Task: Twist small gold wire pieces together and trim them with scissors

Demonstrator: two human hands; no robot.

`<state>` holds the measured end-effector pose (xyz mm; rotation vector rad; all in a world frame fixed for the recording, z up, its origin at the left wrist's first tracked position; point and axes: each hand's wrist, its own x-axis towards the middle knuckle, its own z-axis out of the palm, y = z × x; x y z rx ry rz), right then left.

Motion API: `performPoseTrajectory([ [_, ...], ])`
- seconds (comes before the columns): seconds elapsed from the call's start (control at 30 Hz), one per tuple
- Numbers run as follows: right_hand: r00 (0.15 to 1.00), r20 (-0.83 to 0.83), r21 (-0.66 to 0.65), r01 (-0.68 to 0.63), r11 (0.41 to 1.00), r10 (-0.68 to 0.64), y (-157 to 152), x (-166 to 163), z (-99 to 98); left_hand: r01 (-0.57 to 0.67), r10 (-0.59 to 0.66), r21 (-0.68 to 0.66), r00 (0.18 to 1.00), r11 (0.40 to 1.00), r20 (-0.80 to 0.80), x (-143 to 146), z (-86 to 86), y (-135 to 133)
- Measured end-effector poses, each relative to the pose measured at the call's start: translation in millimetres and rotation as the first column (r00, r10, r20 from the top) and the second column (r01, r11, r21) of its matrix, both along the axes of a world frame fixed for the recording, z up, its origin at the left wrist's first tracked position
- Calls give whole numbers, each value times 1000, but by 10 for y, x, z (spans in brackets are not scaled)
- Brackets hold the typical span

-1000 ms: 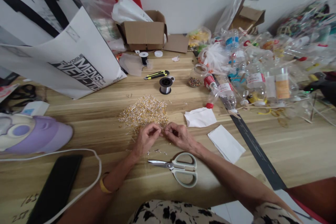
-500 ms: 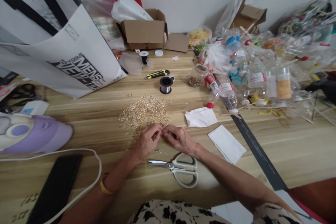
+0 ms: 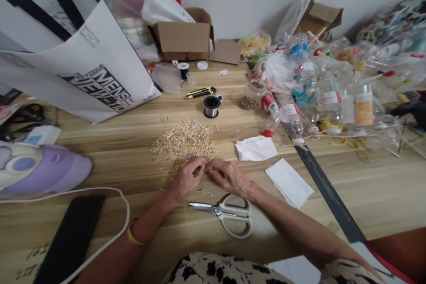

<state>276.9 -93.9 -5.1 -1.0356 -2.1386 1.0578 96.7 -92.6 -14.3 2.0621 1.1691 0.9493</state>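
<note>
A heap of small gold and clear beads (image 3: 183,142) lies on the wooden table (image 3: 116,151). My left hand (image 3: 187,179) and my right hand (image 3: 229,176) meet at the heap's near edge, fingertips pinched together on something too small to make out. A few loose beads (image 3: 203,192) lie just under my hands. Grey-handled scissors (image 3: 226,215) rest on the table right in front of my wrists.
Two white paper pieces (image 3: 256,147) (image 3: 289,183) lie to the right. A wire spool (image 3: 211,106), a yellow utility knife (image 3: 199,92) and a bead jar (image 3: 251,95) sit behind the heap. Plastic bottles (image 3: 326,97) crowd the right; a shopping bag (image 3: 86,66), a purple device (image 3: 40,168) and a black phone (image 3: 71,239) lie left.
My hands stay pinched together at the heap's edge and have barely shifted; the view has tilted slightly.
</note>
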Motion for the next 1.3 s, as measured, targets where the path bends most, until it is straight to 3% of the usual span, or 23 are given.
performPoseTrajectory([
  [0.27,996,-64,-59,61,996,-65,24,7,-93,-27,69,-189,973,982,222,-26,-2,37],
  [0.4,991,-74,-69,102,992,-107,31,18,-127,-62,141,-305,959,950,244,-35,13,54],
  [0.6,988,-79,-67,125,990,-130,38,28,-120,-7,154,-439,941,899,301,-41,20,57],
  [0.97,982,-122,-112,132,985,-146,43,19,-138,32,176,-501,915,865,362,-9,-50,61],
  [1.3,977,-124,-132,156,979,-172,51,29,-125,13,187,-481,912,877,366,-31,-26,74],
])
